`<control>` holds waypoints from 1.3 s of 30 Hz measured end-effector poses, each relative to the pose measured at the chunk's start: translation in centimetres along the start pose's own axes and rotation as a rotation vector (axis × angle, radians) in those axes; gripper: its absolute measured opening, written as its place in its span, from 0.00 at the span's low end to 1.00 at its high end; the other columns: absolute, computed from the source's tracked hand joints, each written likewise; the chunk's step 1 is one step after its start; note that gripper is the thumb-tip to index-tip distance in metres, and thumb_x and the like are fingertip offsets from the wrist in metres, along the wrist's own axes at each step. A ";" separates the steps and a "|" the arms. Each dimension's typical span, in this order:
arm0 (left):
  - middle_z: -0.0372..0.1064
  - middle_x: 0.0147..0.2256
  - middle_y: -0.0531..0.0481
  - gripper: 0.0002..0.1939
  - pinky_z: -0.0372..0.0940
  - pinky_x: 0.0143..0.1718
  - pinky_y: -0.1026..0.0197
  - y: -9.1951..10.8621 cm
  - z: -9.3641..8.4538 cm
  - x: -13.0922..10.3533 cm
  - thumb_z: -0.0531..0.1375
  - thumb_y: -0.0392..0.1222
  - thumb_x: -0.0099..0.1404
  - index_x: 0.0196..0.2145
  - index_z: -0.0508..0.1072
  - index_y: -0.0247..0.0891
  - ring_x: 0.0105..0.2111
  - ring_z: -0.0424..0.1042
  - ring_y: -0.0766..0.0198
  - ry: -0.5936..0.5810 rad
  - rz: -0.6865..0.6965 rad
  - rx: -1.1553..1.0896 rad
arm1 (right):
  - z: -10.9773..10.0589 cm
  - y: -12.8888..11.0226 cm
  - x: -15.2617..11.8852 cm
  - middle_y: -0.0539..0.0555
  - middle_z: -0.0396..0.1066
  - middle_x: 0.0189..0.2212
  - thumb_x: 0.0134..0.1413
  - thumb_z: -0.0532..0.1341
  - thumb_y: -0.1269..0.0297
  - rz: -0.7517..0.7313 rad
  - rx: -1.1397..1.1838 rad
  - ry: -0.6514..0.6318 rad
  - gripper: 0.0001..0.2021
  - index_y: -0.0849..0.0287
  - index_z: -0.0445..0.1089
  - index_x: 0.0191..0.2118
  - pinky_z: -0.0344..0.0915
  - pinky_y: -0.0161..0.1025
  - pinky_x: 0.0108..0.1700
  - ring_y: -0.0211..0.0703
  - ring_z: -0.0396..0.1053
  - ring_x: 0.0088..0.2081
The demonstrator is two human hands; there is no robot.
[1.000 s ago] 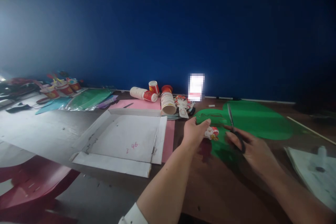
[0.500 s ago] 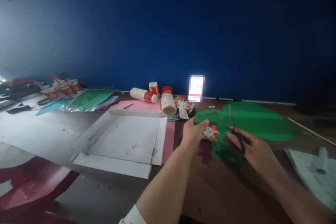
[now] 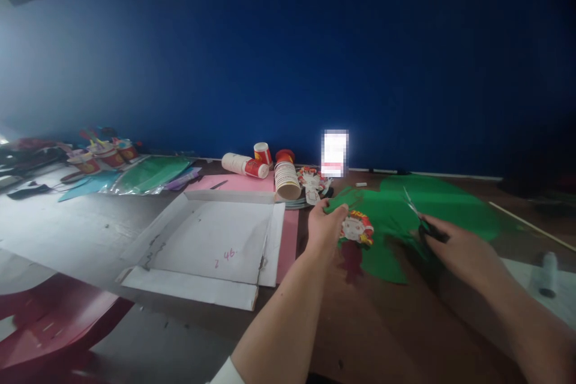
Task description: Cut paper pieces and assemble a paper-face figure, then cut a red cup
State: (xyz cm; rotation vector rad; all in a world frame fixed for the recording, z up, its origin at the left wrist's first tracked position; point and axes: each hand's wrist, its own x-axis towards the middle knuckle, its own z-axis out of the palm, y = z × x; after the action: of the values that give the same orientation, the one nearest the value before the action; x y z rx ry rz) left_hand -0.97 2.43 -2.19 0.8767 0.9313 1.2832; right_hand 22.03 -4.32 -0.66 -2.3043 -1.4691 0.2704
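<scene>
My left hand [image 3: 324,229] is closed with thumb and fingers at the edge of a small green piece of paper [image 3: 347,197]. Just right of the thumb lies a paper cutout [image 3: 357,228] with a red and yellow edge and a drawing on its pale middle. Under and beside it spreads a larger sheet of green paper [image 3: 384,258]. My right hand [image 3: 463,249] grips a pair of scissors [image 3: 420,216] by the dark handles, blades pointing up and left above the green sheet. The blades are apart from the paper piece in my left hand.
A shallow white cardboard tray [image 3: 216,228] lies left of my arm on pink paper [image 3: 288,252]. Behind stand paper cups [image 3: 288,180] and a bright blurred-out panel [image 3: 334,153]. At right are a thin stick [image 3: 531,225] and a small bottle [image 3: 548,276].
My right hand has drawn the scissors to the right, away from my left hand. The small green piece has shifted left and down with my left hand, uncovering more of the cutout.
</scene>
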 end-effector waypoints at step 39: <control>0.72 0.28 0.47 0.12 0.67 0.30 0.62 0.0 0.1 -0.3 0.66 0.42 0.51 0.33 0.73 0.34 0.26 0.70 0.63 0.034 -0.001 0.032 | 0.7 2.8 1.2 0.61 0.78 0.46 0.53 0.53 0.50 0.018 -0.258 0.026 0.19 0.54 0.73 0.43 0.67 0.47 0.40 0.62 0.75 0.45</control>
State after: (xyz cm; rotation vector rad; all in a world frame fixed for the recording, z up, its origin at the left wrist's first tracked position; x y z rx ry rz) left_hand -0.88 2.16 -2.14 0.8814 0.9817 1.2887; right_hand 24.66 -4.14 -2.41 -2.5115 -1.5490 0.0570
